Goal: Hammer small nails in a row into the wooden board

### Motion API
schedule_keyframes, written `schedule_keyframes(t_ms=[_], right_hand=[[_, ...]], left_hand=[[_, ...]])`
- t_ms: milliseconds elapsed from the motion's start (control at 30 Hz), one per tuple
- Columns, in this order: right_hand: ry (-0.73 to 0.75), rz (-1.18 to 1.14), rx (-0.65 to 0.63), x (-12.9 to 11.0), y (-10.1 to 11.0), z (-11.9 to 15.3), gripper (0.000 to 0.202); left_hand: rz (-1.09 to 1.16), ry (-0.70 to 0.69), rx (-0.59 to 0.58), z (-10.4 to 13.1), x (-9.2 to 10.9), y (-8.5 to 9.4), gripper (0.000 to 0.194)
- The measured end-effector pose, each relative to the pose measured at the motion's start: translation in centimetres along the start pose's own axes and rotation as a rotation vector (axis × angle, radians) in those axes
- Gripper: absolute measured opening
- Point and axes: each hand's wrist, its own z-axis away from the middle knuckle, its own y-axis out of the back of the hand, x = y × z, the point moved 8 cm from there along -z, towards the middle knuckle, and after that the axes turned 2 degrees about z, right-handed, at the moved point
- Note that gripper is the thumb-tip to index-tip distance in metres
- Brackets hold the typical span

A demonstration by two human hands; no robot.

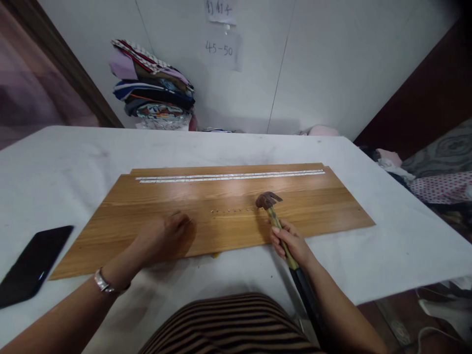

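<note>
A wood-grain board (228, 196) lies across the white table. Along its middle runs a row of several small nails (236, 211). My right hand (291, 241) is wrapped round the handle of a claw hammer (271, 204), its rusty head just above the board near the right end of the row. Over the board, left of the nails, my left hand (171, 228) is pinched on a thin, light thing that looks like a nail, though it is too small and blurred to be sure. Two white measuring strips (232, 177) run along the board's far side.
A black phone (33, 263) lies on the white table (398, 246) at the left. Behind the table's far edge stands a stack of folded clothes (157, 86) against the wall. More cloth (438, 187) is heaped beyond the right edge.
</note>
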Motion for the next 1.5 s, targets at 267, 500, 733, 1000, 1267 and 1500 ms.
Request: schedule_keyframes(t_ms=[267, 500, 733, 1000, 1267, 1500], right_hand=[[0.013, -0.017, -0.009, 0.0, -0.1, 0.0, 0.035], [-0.004, -0.01, -0.005, 0.0, -0.2, -0.1, 0.034], [-0.005, -0.006, 0.012, -0.2, -0.1, 0.0, 0.035], [0.003, -0.034, -0.001, -0.1, -0.2, -0.1, 0.034], [-0.032, -0.01, 0.006, 0.2, -0.2, 0.0, 0.033], [-0.019, -0.029, 0.018, -0.2, -0.3, 0.1, 0.035]], left_hand=[[-0.123, -0.017, -0.02, -0.1, 0.5, -0.1, 0.026], [-0.037, -0.07, 0.036, -0.1, 1.4, 0.3, 0.028], [0.138, -0.174, 0.102, -0.6, 2.9, -0.2, 0.022], [0.274, -0.168, 0.138, -1.0, 5.0, -0.1, 0.018], [0.36, -0.138, 0.1, -1.3, 6.2, -0.1, 0.019], [0.4, -0.153, 0.081, -1.9, 7.8, -0.2, 0.017]])
